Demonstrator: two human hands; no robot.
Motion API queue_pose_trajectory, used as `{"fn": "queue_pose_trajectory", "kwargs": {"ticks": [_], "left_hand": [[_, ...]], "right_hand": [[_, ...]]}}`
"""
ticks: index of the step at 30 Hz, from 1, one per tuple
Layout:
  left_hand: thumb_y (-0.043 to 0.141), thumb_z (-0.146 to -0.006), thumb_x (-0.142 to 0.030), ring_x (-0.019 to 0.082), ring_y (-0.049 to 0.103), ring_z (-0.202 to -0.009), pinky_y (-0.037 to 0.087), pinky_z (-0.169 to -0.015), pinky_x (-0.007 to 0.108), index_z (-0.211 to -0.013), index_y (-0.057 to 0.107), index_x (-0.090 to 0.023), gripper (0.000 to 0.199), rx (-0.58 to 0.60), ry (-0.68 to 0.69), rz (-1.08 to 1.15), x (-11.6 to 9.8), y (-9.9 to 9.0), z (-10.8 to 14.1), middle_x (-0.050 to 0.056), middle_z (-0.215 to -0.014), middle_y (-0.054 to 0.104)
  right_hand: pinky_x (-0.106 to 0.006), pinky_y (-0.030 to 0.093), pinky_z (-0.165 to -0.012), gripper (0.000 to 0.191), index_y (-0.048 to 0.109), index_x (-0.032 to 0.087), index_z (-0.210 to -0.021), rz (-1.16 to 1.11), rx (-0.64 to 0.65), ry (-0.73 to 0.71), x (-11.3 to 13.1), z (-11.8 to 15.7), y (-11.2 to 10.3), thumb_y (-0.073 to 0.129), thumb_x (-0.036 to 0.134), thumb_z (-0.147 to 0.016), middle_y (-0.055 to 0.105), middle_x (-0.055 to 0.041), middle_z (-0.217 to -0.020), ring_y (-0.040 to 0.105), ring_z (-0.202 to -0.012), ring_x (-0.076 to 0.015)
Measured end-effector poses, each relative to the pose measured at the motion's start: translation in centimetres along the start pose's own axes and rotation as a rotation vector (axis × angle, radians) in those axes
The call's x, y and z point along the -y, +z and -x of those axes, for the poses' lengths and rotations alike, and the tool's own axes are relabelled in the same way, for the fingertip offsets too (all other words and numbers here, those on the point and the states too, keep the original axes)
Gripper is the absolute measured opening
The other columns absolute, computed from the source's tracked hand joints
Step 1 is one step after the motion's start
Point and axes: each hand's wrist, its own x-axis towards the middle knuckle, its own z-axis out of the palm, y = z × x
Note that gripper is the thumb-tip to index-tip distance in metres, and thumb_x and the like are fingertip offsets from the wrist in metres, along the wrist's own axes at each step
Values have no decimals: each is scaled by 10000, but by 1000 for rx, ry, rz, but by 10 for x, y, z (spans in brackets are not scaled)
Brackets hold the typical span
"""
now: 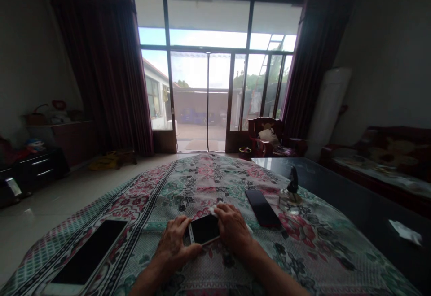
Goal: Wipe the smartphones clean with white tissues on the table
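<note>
A phone with a dark screen and pale frame lies sideways between my hands, just above or on the flowered cloth. My left hand grips its left end, with the thumb along the near edge and the fingers at the far edge. Curled over the right end is my right hand, closed on a white tissue that pokes out by the fingertips. A black phone rests to the right of my hands. To the left lies a larger white-framed phone, screen up.
A clear bottle with a black spray top stands at the right on the cloth. Beyond it, a dark glossy tabletop carries a crumpled white tissue. A wooden armchair and glass doors are ahead.
</note>
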Motion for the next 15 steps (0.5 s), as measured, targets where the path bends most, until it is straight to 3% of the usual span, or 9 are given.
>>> {"fn": "queue_pose_trajectory", "kwargs": {"ticks": [6, 15], "left_hand": [[661, -643, -429, 298, 480, -1197, 365, -1031, 373, -1196, 588, -147, 625, -1, 5, -3, 0, 0, 1, 118, -1284, 568], [672, -635, -432, 299, 498, -1161, 381, -1001, 364, -1187, 593, -168, 617, -16, 11, 1, 3, 2, 1, 106, -1257, 580]], "right_hand": [[-319, 335, -982, 361, 639, 215, -1116, 58, -45, 75, -9, 0, -1, 421, 139, -839, 608, -58, -1217, 487, -1150, -214], [-346, 288, -1045, 401, 581, 245, -1214, 32, 41, -86, 14, 6, 4, 429, 164, -851, 551, -48, -1289, 450, -1206, -215]]}}
